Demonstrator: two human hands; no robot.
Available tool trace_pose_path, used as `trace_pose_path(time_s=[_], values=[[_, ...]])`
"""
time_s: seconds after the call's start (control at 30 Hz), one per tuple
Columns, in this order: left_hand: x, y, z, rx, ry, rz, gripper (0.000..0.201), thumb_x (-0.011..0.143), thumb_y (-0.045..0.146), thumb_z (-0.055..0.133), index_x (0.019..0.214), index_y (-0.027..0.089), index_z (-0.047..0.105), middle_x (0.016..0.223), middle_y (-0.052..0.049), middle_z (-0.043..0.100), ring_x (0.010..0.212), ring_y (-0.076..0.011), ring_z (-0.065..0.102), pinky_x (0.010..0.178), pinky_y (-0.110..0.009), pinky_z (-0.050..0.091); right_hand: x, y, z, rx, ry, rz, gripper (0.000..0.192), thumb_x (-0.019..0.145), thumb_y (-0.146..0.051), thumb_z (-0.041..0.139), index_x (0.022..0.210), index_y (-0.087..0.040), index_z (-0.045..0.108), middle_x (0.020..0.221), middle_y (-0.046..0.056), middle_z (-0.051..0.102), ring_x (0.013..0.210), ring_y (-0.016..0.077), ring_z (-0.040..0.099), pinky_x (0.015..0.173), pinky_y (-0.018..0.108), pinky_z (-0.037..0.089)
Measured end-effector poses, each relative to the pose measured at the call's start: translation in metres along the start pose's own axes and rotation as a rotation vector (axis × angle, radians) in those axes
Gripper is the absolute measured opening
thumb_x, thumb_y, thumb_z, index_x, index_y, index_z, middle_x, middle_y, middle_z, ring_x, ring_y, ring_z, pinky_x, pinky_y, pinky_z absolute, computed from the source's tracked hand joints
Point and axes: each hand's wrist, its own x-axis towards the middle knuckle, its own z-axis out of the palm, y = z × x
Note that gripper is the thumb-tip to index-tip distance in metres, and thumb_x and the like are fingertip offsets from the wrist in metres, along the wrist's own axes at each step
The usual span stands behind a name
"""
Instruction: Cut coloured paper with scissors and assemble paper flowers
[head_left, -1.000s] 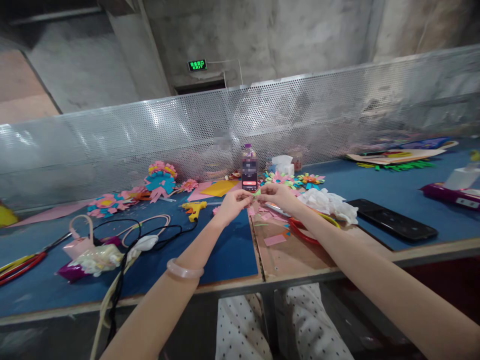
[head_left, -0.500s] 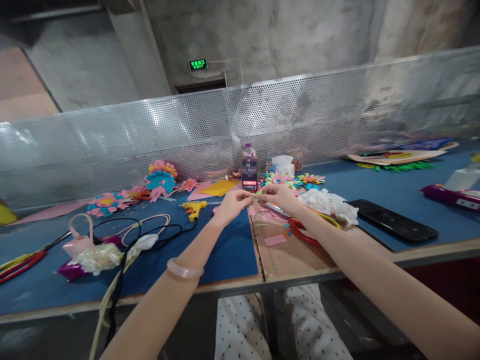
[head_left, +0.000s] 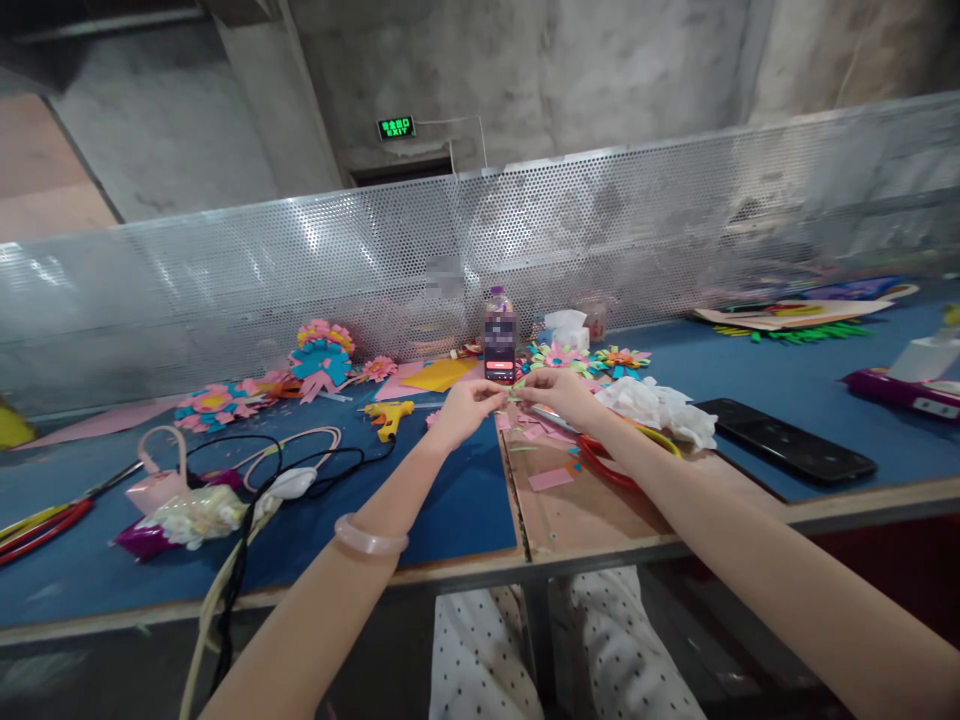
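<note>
My left hand point(head_left: 470, 408) and my right hand point(head_left: 561, 395) meet over the middle of the table, fingertips pinched. Between them is a small light-green strip point(head_left: 514, 390), apparently paper, too small to make out fully. Both hands seem to grip its ends. Pink paper scraps point(head_left: 536, 430) lie just below my fingers. Under my right forearm rest scissors point(head_left: 600, 462) with red handles, partly hidden by the arm. Right behind my hands a phone point(head_left: 499, 350) with a lit screen leans against a purple-capped bottle point(head_left: 497, 295).
A yellow glue gun point(head_left: 388, 417) lies left of my hands, its cord running toward a power strip point(head_left: 146, 538). Paper flowers point(head_left: 321, 360) line the back by a perforated metal screen point(head_left: 375, 250). On the right are crumpled tissues point(head_left: 660, 410) and a black phone point(head_left: 784, 438).
Almost nothing differs. Both hands keep the same pinch at the same place, with at most a tiny shift at the fingertips.
</note>
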Motion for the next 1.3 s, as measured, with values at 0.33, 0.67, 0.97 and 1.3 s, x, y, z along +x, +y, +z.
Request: trace_pose_path(time_s=[0.33,0.67,0.97,1.3], values=[[-0.001,0.003,0.000,0.030,0.002,0.001,0.018,0.071,0.028,0.062,0.080,0.013,0.068,0.080,-0.006,0.069,0.074,-0.0163,0.062,0.074,-0.029,0.046,0.002,0.008,0.000,0.027,-0.013,0.035,0.025,0.065,-0.038,0.068,0.076,-0.015,0.067,0.065,0.001,0.064,0.058,0.0116,0.057,0.059,0.025,0.047],[-0.002,0.004,0.000,0.056,0.010,-0.009,0.019,0.070,0.030,0.063,0.079,0.014,0.068,0.080,-0.006,0.069,0.074,-0.0175,0.061,0.072,-0.029,0.047,0.002,0.006,-0.001,0.015,-0.009,0.049,0.027,0.064,-0.039,0.069,0.075,-0.015,0.069,0.065,0.003,0.066,0.058,0.0124,0.057,0.058,0.025,0.047],[-0.001,0.002,0.000,-0.001,-0.021,-0.017,0.021,0.069,0.031,0.064,0.078,0.013,0.068,0.076,-0.006,0.069,0.072,-0.0171,0.062,0.071,-0.029,0.048,0.001,0.004,0.000,0.048,0.023,0.046,0.022,0.061,-0.035,0.071,0.071,-0.015,0.070,0.061,0.002,0.065,0.055,0.0125,0.057,0.057,0.026,0.047],[0.005,-0.011,-0.003,-0.205,-0.076,-0.079,0.025,0.070,0.034,0.065,0.082,0.012,0.064,0.079,-0.008,0.069,0.072,-0.0155,0.063,0.073,-0.030,0.050,-0.001,-0.001,-0.006,0.092,0.066,0.057,0.024,0.060,-0.035,0.072,0.067,-0.012,0.067,0.060,0.003,0.064,0.055,0.0119,0.057,0.057,0.025,0.047]])
